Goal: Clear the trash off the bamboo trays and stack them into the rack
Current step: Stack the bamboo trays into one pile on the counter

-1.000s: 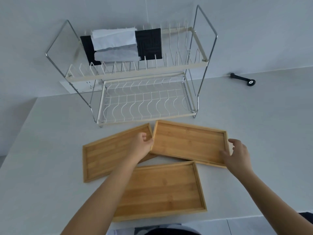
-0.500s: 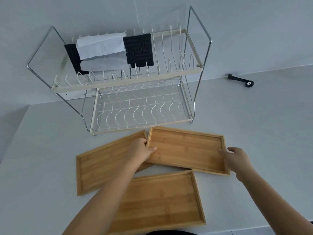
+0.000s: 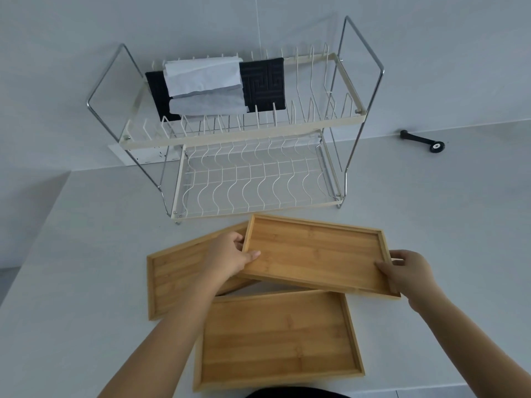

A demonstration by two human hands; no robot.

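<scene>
Three bamboo trays lie before a two-tier wire dish rack. I hold the far tray by both short ends: my left hand grips its left rim, my right hand its right rim. This tray is raised slightly, overlapping the left tray and the near tray, which both lie flat on the counter. All three trays show bare wood with no trash on them. The rack's lower tier holds nothing.
On the rack's upper tier lean a black mat and a white folded cloth. A small black tool lies at the back right by the wall. The white counter ends in an edge on the left.
Both hands have closed on the far tray's ends and lifted it a little off the counter. The view has shifted, so the rack sits more central.
</scene>
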